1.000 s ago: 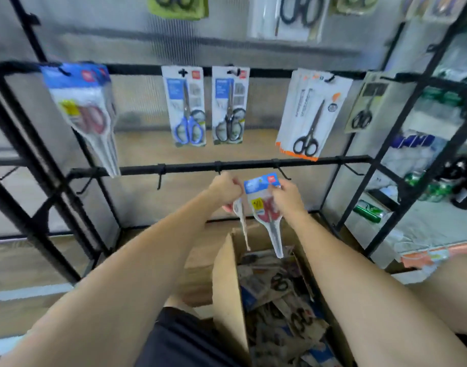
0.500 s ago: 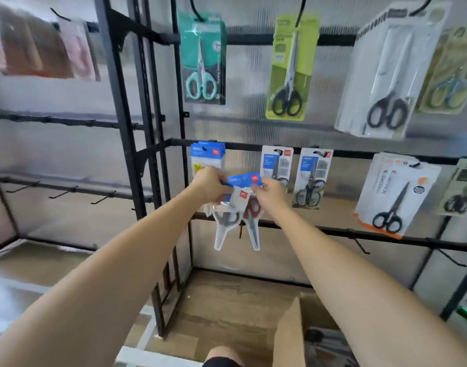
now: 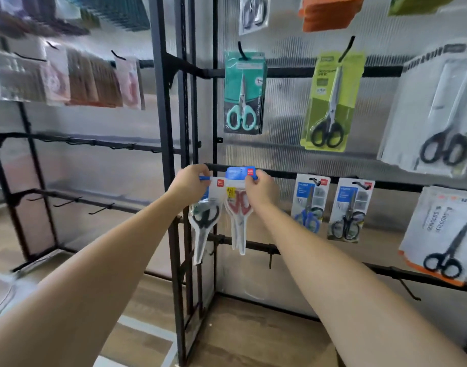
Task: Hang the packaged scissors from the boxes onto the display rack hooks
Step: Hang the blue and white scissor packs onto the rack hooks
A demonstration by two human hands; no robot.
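Observation:
My left hand (image 3: 191, 181) grips the top of a clear pack of black-handled scissors (image 3: 204, 223). My right hand (image 3: 261, 188) pinches the blue header of a pack of red-handled scissors (image 3: 239, 210). Both packs hang blades down, held up at the left end of the middle black rail (image 3: 285, 174) of the display rack. Whether either pack's hole sits on a hook is hidden behind my fingers. The cardboard box is out of view.
To the right on the same rail hang a blue-handled scissors pack (image 3: 310, 202) and a black-handled one (image 3: 348, 210). Above hang a teal pack (image 3: 243, 94) and a green pack (image 3: 330, 102). A black upright post (image 3: 166, 154) stands just left of my hands. Bare hooks (image 3: 270, 258) stick out below.
My view has swung up from the box to the rack. Both hands lifted the two scissors packs from over the box to the left end of the middle rail.

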